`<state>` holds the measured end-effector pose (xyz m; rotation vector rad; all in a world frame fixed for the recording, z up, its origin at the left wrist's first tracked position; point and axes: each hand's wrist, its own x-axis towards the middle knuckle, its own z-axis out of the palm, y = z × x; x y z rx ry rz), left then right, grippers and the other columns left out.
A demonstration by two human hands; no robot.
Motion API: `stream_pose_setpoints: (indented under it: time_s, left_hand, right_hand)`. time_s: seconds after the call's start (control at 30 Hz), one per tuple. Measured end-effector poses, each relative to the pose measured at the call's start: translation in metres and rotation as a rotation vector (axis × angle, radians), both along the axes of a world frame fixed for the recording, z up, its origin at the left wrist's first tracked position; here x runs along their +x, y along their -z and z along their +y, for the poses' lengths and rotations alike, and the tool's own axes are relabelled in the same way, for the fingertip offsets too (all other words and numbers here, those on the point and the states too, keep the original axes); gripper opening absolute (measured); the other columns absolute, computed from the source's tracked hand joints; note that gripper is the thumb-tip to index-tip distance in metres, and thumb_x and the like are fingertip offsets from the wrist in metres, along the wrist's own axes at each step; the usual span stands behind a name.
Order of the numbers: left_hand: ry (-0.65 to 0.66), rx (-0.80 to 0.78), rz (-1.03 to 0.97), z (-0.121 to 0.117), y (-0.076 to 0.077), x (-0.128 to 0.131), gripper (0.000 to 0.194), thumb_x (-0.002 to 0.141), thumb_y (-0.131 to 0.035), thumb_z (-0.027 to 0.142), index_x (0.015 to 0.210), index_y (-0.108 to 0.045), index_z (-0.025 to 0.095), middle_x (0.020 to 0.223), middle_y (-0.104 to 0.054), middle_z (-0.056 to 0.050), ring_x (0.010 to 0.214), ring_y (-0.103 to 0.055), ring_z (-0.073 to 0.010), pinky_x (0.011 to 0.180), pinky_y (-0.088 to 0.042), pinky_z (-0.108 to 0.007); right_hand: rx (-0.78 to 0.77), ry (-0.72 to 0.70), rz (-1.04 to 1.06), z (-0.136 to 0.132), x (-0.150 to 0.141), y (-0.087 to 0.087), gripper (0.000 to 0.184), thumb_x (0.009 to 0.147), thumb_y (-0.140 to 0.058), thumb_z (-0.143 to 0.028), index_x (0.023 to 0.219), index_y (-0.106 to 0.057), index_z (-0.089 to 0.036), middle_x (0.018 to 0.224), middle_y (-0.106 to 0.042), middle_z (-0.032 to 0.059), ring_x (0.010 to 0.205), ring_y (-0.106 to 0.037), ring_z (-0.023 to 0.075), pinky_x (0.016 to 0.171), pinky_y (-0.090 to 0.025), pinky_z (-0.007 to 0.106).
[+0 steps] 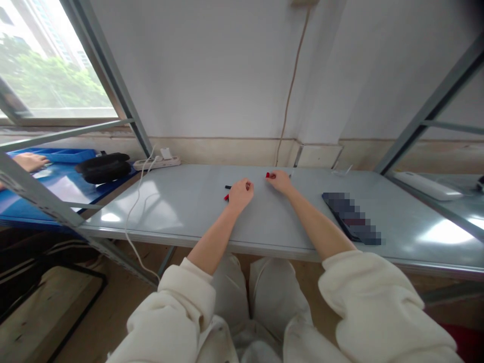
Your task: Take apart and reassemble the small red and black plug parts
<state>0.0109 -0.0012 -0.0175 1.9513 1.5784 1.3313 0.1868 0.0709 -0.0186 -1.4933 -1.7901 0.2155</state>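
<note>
My left hand (pixel 240 194) is over the middle of the grey table, its fingers curled closed; anything inside them is hidden. Just left of it lies a short black stick-like piece (pixel 228 187). A small red piece (pixel 226 197) pokes out beside the same hand, partly covered by it. Further right, my right hand (pixel 279 180) pinches a small red cap-like piece (pixel 267 175) between thumb and fingers, a little above or on the tabletop. A thin dark tip (pixel 290 176) shows just beyond that hand, too small to name.
A dark flat object (pixel 350 219), partly blurred out, lies right on the table (pixel 181 212). A power strip (pixel 159 162) with a white cable is at the back left. Metal frame posts (pixel 109 75) flank the table. Another person's hand (pixel 30 162) is at the blue table, near a black case (pixel 104 168).
</note>
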Motion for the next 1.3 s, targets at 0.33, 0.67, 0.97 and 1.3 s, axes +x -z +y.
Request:
stream_pose_setpoints:
  time_s: [0.33, 0.67, 0.97, 1.3]
  left_hand:
    - [-0.031, -0.125, 0.223, -0.006, -0.007, 0.001, 0.018, 0.080, -0.044, 0.027, 0.080, -0.060, 0.018, 0.078, -0.065, -0.007, 0.077, -0.059, -0.0176, 0.073, -0.041, -0.029]
    - [-0.059, -0.083, 0.144, -0.004, -0.009, -0.002, 0.014, 0.078, -0.048, 0.025, 0.072, -0.058, 0.018, 0.074, -0.064, -0.007, 0.073, -0.059, -0.0187, 0.071, -0.041, -0.031]
    - [-0.229, 0.056, -0.127, 0.012, -0.028, -0.038, 0.017, 0.079, -0.045, 0.025, 0.071, -0.058, 0.018, 0.066, -0.061, -0.005, 0.069, -0.057, -0.0167, 0.072, -0.042, -0.032]
    - [-0.110, 0.037, 0.257, 0.010, -0.006, -0.044, 0.018, 0.077, -0.049, 0.024, 0.090, -0.059, 0.018, 0.089, -0.062, -0.007, 0.089, -0.053, -0.0179, 0.080, -0.039, -0.031]
  right_hand:
    - [-0.140, 0.060, -0.227, 0.007, 0.001, 0.005, 0.011, 0.071, -0.058, -0.025, 0.068, -0.063, -0.016, 0.075, -0.065, 0.0083, 0.072, -0.058, 0.0180, 0.064, -0.041, 0.027]
    - [-0.250, 0.059, -0.291, 0.009, 0.005, -0.003, 0.010, 0.071, -0.062, -0.025, 0.069, -0.064, -0.016, 0.080, -0.066, 0.0107, 0.071, -0.058, 0.0172, 0.064, -0.042, 0.026]
    - [-0.267, 0.073, -0.265, 0.006, 0.005, -0.006, 0.007, 0.069, -0.063, -0.022, 0.067, -0.065, -0.016, 0.075, -0.066, 0.0094, 0.069, -0.058, 0.0172, 0.063, -0.042, 0.026]
    - [-0.352, 0.131, -0.267, 0.001, 0.001, -0.008, 0.014, 0.069, -0.062, -0.025, 0.077, -0.067, -0.014, 0.081, -0.066, 0.0100, 0.079, -0.060, 0.0199, 0.071, -0.043, 0.028]
